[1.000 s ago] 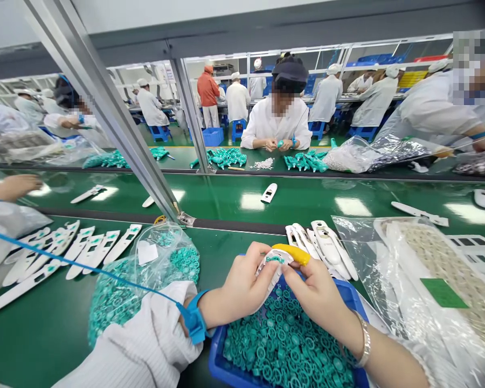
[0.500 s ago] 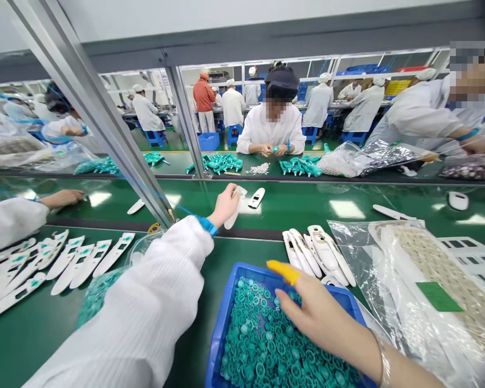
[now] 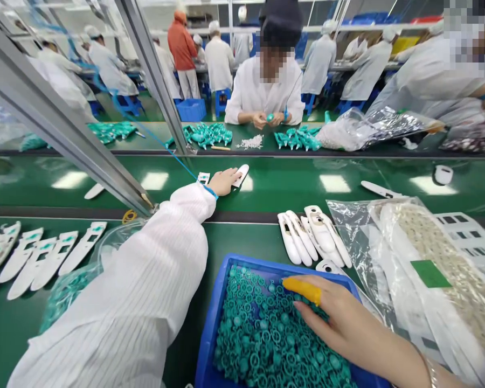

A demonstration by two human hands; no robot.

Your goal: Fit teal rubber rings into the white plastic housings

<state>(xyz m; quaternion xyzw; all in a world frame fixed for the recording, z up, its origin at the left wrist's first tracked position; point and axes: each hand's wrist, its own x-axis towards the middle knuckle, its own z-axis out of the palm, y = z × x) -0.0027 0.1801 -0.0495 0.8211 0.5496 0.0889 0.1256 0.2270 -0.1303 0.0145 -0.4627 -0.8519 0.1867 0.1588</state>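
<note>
My left hand (image 3: 223,182) reaches out over the green belt, its fingers closed over the near end of a long white plastic casing (image 3: 242,172). Beside that wrist lies another white casing (image 3: 204,177) with a teal part in it, partly hidden by my hand and sleeve. My right hand (image 3: 327,307), a yellow cot on one finger, hovers over a blue bin (image 3: 210,323). Its thumb and index finger are apart with nothing seen between them. Small teal rings and buttons (image 3: 262,328) fill the bin.
White casings (image 3: 313,234) lie behind the bin, beside a clear bag of parts (image 3: 440,258). Casings with teal inserts (image 3: 52,258) and a bag of teal parts (image 3: 68,291) are at left. A metal post (image 3: 73,113) slants above. A co-worker (image 3: 267,91) sits opposite.
My left hand has let go of the casing it held, now by my wrist, and moved onto the other one. My right hand shifted slightly over the bin. The view tilted down.
</note>
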